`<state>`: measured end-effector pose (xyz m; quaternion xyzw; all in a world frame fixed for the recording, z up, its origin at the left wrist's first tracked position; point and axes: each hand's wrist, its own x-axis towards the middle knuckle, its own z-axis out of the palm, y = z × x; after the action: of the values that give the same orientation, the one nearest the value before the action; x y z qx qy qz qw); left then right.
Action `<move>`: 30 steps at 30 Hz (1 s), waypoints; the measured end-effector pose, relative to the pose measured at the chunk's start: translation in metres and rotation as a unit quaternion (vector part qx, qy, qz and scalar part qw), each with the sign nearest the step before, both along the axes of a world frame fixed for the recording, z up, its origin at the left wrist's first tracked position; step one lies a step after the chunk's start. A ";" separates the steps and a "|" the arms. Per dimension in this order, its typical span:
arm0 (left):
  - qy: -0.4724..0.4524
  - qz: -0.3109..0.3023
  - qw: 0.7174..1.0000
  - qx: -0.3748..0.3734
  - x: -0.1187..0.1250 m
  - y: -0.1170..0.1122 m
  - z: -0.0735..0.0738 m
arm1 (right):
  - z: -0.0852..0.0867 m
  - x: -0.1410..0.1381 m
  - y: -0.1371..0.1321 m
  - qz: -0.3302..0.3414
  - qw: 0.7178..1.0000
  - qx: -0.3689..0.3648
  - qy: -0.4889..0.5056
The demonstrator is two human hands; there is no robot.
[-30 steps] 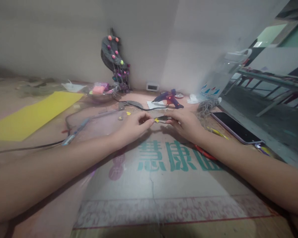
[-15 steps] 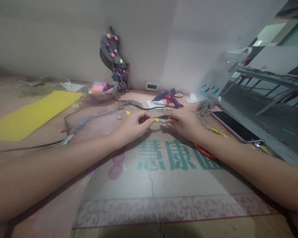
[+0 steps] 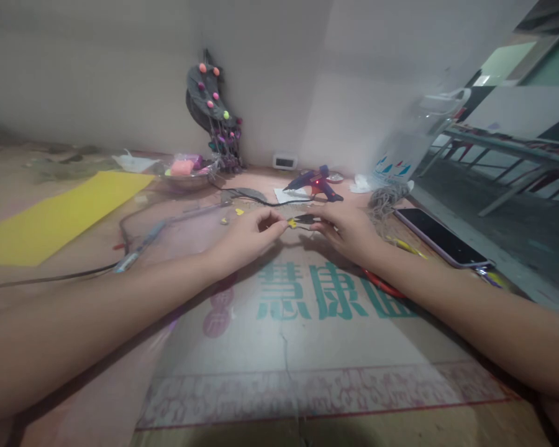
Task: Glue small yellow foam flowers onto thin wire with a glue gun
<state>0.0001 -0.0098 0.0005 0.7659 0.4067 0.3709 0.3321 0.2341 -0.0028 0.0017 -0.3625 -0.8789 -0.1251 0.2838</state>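
Both my hands meet over the middle of the table. My left hand (image 3: pixel 249 234) is closed in a pinch on a tiny yellow piece (image 3: pixel 292 223). My right hand (image 3: pixel 347 231) is closed around small dark scissors (image 3: pixel 306 219), whose blades point left at the yellow piece. The two hands hover just above a printed cardboard sheet (image 3: pixel 307 323) with teal characters. A few more small yellow scraps (image 3: pixel 238 212) lie just beyond my left hand.
A blue glue gun (image 3: pixel 314 182) with its black cord rests behind my hands. A phone (image 3: pixel 440 237) lies at the right, twine (image 3: pixel 386 200) beside it. Yellow sheet (image 3: pixel 60 214) at left, a bowl (image 3: pixel 186 172) of coloured bits and a grey pompom ornament (image 3: pixel 213 108) by the wall.
The hands have stayed in place. The scissors' blades have shifted slightly against the yellow piece; the view moved a little.
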 end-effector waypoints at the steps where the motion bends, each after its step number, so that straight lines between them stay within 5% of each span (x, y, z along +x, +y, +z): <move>1: 0.002 0.001 1.000 -0.001 0.000 0.000 0.000 | 0.000 0.000 0.000 -0.001 1.000 0.003 -0.003; 18: -0.004 0.009 1.000 -0.015 0.000 0.000 0.002 | 0.001 -0.001 -0.002 -0.003 1.000 0.010 -0.022; 30: 0.009 0.018 1.000 0.003 0.001 -0.003 0.005 | -0.001 -0.002 -0.002 -0.017 0.994 0.085 -0.060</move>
<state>0.0010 -0.0132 0.0056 0.7627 0.4220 0.3712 0.3201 0.2322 -0.0043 0.0003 -0.3434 -0.8743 -0.2258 0.2581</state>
